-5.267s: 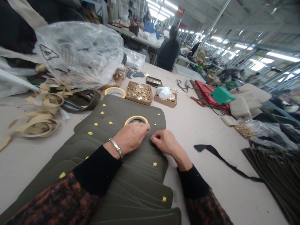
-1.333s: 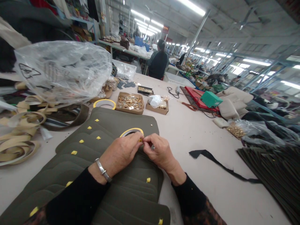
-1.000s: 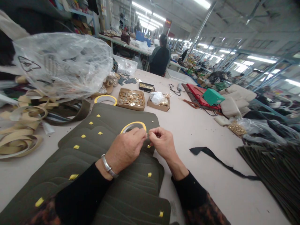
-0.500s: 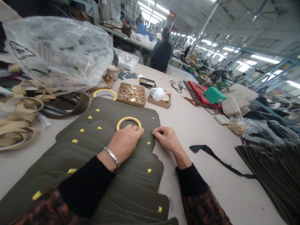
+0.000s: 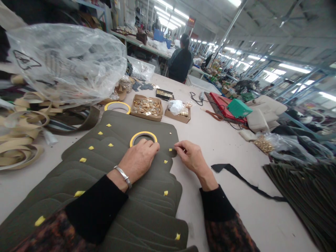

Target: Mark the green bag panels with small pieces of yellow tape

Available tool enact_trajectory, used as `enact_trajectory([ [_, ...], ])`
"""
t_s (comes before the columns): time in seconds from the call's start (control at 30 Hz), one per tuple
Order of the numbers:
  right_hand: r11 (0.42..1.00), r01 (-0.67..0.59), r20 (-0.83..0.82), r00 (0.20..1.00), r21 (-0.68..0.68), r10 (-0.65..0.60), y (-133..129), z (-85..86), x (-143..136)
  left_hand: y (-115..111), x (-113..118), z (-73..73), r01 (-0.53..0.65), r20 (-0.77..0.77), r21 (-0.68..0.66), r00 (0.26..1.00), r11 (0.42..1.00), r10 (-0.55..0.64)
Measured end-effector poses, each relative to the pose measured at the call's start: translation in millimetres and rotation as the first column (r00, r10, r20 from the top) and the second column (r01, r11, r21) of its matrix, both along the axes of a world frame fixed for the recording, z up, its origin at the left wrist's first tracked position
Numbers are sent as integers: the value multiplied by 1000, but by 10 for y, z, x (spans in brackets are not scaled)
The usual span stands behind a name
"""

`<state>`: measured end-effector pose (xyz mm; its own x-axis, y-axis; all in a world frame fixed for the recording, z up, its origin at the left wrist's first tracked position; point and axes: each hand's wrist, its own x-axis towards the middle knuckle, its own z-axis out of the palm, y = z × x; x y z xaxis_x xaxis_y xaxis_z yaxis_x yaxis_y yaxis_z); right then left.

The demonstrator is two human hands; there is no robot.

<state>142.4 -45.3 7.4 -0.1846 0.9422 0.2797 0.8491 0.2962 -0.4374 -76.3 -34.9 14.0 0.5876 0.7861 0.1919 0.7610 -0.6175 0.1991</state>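
Overlapping olive-green panels (image 5: 147, 168) fan out across the table, with small yellow tape pieces (image 5: 165, 193) stuck along both sides. My left hand (image 5: 139, 157) lies over the top panel, fingers curled on the near rim of a yellow tape roll (image 5: 132, 138). At the panel's right edge, my right hand (image 5: 191, 155) has thumb and forefinger pinched together. Just left of those fingertips sits a small yellow tape piece (image 5: 170, 149). Whatever the pinch holds, if anything, is too small to make out. A tiny shiny metal fitting (image 5: 170, 133) shows near the top right corner.
Beyond the panels stand a second tape roll (image 5: 117, 107), a box of gold metal parts (image 5: 147, 107) and a smaller box (image 5: 178, 113). A large plastic bag (image 5: 68, 63) is at left. A black strip (image 5: 244, 180) and stacked dark panels (image 5: 299, 189) lie right.
My right hand has shifted slightly right, off the panel's edge. A yellow tape piece now shows where its fingertips were. My left hand stays at the tape roll.
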Motion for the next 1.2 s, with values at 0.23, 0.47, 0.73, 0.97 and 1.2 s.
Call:
enact_trajectory([
  [0.23, 991, -12, 261, 964, -130, 46, 34, -30, -196, 95, 41, -64, 22, -17, 63, 1000, 998, -21],
  [0.47, 956, 172, 181, 975, -239, -130, 100, 38, -256, 121, 27, 1, 60, 69, 40, 996, 997, -63],
  [0.73, 801, -162, -101, 987, -576, 127, 19, 196, -42, 23, -111, -1, 169, 294, -55, 945, 984, -146],
  [0.97, 976, -167, -436, 896, -143, 89, -20, 196, -147, -8, -76, -39, 135, 298, 7, 946, 991, -131],
  [1.2, 960, -260, -326, 903, 107, 281, -79, 185, -315, -18, -59, -78, 106, 313, 59, 942, 993, -119],
])
